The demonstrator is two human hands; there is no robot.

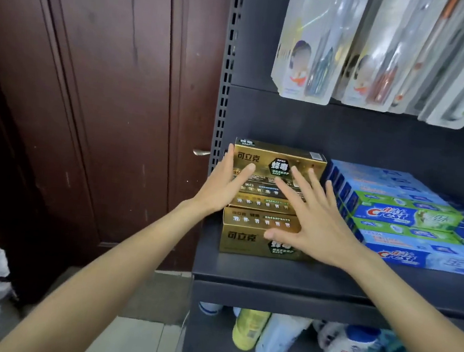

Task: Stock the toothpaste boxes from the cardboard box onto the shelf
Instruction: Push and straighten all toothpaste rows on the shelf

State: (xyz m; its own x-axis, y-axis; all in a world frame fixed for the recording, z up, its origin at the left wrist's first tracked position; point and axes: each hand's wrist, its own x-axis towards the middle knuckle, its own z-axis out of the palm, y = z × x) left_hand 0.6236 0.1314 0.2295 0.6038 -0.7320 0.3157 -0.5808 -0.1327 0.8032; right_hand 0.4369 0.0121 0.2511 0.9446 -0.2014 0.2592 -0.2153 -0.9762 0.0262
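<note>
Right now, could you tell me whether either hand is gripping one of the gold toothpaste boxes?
No: the left hand and right hand lie open with straight fingers against the gold toothpaste boxes.

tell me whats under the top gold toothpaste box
More gold toothpaste boxes are stacked under the top gold toothpaste box, on the dark shelf. Both hands, left hand and right hand, cover part of the stack.

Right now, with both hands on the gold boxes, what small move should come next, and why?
Probably press the gold toothpaste stack gently back and square. The left hand and right hand lie open against its front, and its boxes sit unevenly on the shelf.
</note>
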